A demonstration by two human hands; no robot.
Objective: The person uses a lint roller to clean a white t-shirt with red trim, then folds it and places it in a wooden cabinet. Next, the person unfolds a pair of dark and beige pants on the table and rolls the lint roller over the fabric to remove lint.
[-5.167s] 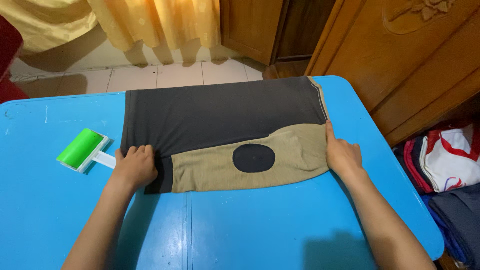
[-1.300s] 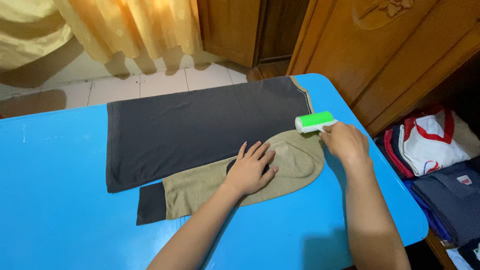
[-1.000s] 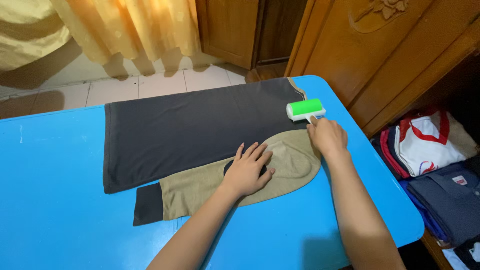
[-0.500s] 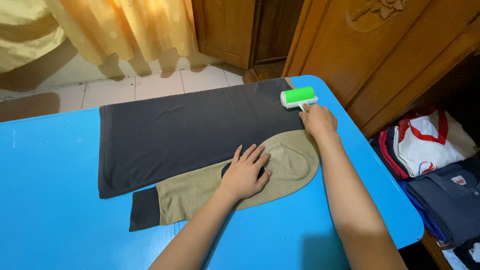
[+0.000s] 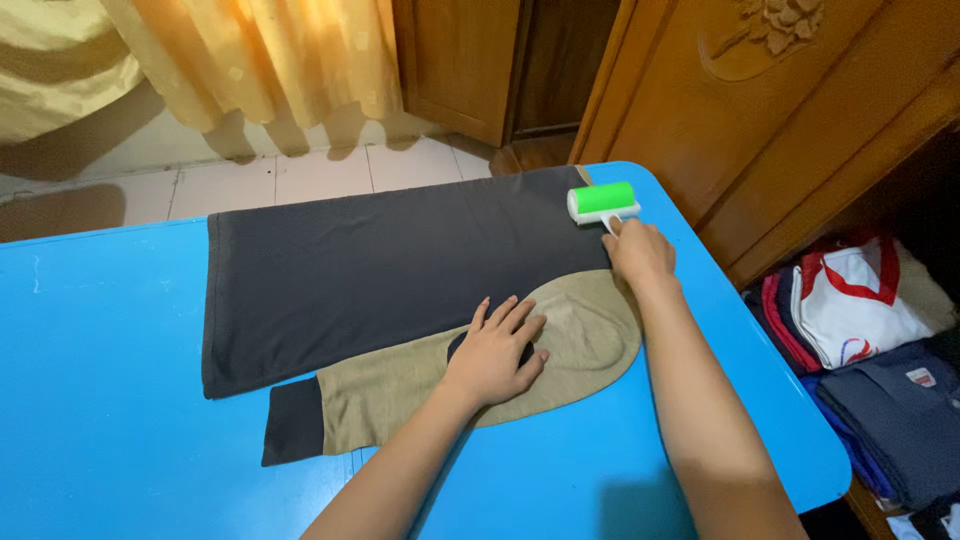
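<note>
Fabric is what lies nearest along the lower middle of the frame: a tan sleeve (image 5: 480,375) with a dark cuff, spread flat on the blue table (image 5: 120,450). The left hand (image 5: 497,348) is laid on it just below centre, fingers splayed and palm down, gripping nothing and covering most of a dark oval patch. Beyond it, across the centre of the frame, the dark grey body of the garment (image 5: 390,265) is stretched smooth. At upper right of centre the right hand (image 5: 638,253) is closed around the white handle of a green lint roller (image 5: 602,201), whose drum rests at the garment's far right edge.

The cloth is judged soft, light and limp, likely to creep or ruck under a rolling drum unless pinned by a flat palm. The roller looks light and rigid, best taken by its handle, since the drum surface is probably tacky.

Folded clothes (image 5: 860,310) are stacked at the right edge; curtains (image 5: 250,55) hang at upper left.
</note>
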